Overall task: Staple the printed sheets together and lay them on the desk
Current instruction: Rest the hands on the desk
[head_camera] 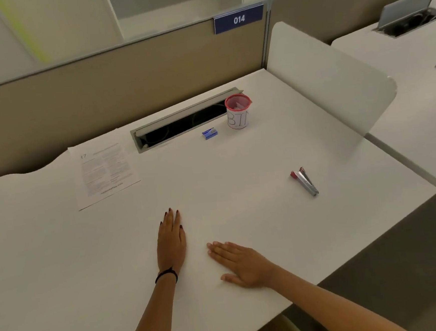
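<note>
The printed sheets (104,171) lie flat in a stack at the far left of the white desk (226,185). A small red and silver stapler (304,181) lies on the desk at the right, away from both hands. My left hand (171,241) rests palm down on the desk near the middle, fingers together, a black band on its wrist. Just to its right, my right hand (239,264) also lies flat on the desk. Neither hand holds anything.
A cup marked BIN (238,111) with a red rim stands at the back, a small blue staple box (210,133) just left of it. An open cable slot (182,121) runs along the back. A white divider panel (322,78) borders the right side.
</note>
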A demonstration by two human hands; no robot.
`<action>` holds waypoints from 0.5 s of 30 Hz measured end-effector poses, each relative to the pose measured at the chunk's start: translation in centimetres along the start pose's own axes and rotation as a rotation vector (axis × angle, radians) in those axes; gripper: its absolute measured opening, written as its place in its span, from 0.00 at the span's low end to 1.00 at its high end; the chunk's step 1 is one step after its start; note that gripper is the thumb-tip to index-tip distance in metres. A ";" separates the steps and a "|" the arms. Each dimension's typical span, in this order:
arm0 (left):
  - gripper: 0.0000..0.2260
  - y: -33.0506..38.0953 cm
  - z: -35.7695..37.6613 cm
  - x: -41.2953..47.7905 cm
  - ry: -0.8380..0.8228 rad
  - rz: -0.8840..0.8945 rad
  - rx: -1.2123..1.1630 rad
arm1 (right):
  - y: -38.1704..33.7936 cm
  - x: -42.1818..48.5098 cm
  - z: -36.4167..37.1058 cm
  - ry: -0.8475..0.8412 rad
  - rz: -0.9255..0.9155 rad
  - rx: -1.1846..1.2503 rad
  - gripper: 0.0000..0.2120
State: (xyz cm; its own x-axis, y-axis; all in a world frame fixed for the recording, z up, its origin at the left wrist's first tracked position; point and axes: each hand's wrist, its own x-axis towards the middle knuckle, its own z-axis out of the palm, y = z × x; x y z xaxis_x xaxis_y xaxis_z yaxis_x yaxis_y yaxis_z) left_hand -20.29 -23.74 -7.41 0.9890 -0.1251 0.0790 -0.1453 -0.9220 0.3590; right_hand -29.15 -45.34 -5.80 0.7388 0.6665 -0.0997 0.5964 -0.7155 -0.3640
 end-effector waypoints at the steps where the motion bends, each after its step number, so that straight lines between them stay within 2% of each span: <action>1: 0.21 -0.1 0.0 -0.1 -0.001 0.011 -0.008 | 0.1 -0.3 0.0 0.024 0.060 -0.006 0.30; 6: 0.21 0.4 0.1 -0.9 -0.013 0.053 -0.043 | 1.9 -2.9 -0.1 0.142 0.415 0.015 0.35; 8: 0.21 1.8 0.4 -1.6 -0.052 0.100 -0.082 | 2.1 -4.3 -0.2 0.203 0.489 0.158 0.37; 9: 0.22 3.0 0.6 -2.1 -0.084 0.145 -0.127 | 1.8 -5.1 -0.4 0.296 0.530 0.317 0.38; 12: 0.21 7.3 1.0 -3.7 -0.211 0.179 -0.434 | 0.8 -7.4 -1.5 0.809 0.753 0.814 0.36; 15: 0.21 11.2 0.9 -4.9 -0.322 0.164 -0.678 | 0.6 -10.3 -1.5 1.212 0.894 1.032 0.22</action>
State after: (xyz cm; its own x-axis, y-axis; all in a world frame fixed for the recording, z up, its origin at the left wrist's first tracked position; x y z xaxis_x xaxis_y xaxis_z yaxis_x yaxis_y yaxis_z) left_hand -26.69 -33.80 -4.60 0.8977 -0.4369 -0.0570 -0.1733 -0.4691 0.8660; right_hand -35.95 -52.99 -3.56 0.7650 -0.6385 -0.0840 -0.1237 -0.0176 -0.9922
